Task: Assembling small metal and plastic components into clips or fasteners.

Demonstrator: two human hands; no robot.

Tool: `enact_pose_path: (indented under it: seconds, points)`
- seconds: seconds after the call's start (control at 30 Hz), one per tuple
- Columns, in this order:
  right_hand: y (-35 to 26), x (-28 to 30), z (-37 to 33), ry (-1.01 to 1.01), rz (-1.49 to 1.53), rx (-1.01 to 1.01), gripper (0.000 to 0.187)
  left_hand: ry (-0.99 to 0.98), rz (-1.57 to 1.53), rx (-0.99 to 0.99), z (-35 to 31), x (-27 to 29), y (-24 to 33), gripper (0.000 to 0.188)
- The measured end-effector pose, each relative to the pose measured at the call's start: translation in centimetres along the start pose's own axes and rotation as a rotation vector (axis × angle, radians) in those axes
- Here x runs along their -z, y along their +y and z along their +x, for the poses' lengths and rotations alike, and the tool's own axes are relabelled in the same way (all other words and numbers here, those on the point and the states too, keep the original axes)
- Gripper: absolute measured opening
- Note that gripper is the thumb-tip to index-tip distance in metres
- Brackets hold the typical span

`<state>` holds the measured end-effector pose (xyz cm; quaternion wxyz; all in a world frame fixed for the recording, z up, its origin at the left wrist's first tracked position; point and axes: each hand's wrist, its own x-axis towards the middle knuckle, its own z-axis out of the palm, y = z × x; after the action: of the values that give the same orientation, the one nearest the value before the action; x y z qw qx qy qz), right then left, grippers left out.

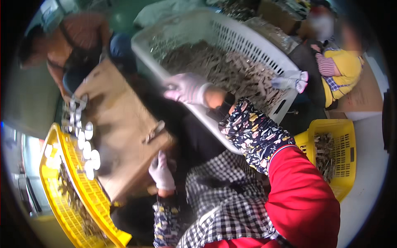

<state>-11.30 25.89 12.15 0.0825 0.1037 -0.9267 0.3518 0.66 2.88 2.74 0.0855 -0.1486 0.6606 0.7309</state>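
My left hand (161,172), in a white glove, is at the near edge of the cardboard-covered table (120,107). Its thumb points up and its other fingers look curled; whatever they hold is hidden. A pair of small narrow metal-looking parts (154,132) lies on the cardboard just beyond it. My right hand (188,88), in a pink-and-white striped glove, hovers at the near left rim of a large white plastic basket (244,35). Motion smears its fingers, so their grip is unclear. A heap of thin grey-brown pieces (215,70) fills the basket's bottom.
Shiny cup-like pieces (89,153) line the table's left side by a yellow crate (84,182) of parts. Another yellow crate (345,161) stands at right. A pale glove (289,80) hangs over the basket's rim. Co-workers sit at far left (80,35) and far right (345,68).
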Motion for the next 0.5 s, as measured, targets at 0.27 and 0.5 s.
enact_pose_path:
  seconds: [0.27, 0.5]
  points:
    - [29.2, -1.4, -8.0, -0.501, -0.855, -0.486, 0.030, -0.038, 0.002, 0.001, -0.3, -1.1, -2.7, 0.028]
    - [22.9, -11.3, -2.0, -0.260, -0.593, -0.504, 0.026, 0.129, 0.075, -0.015, 0.4, 2.1, -0.3, 0.026]
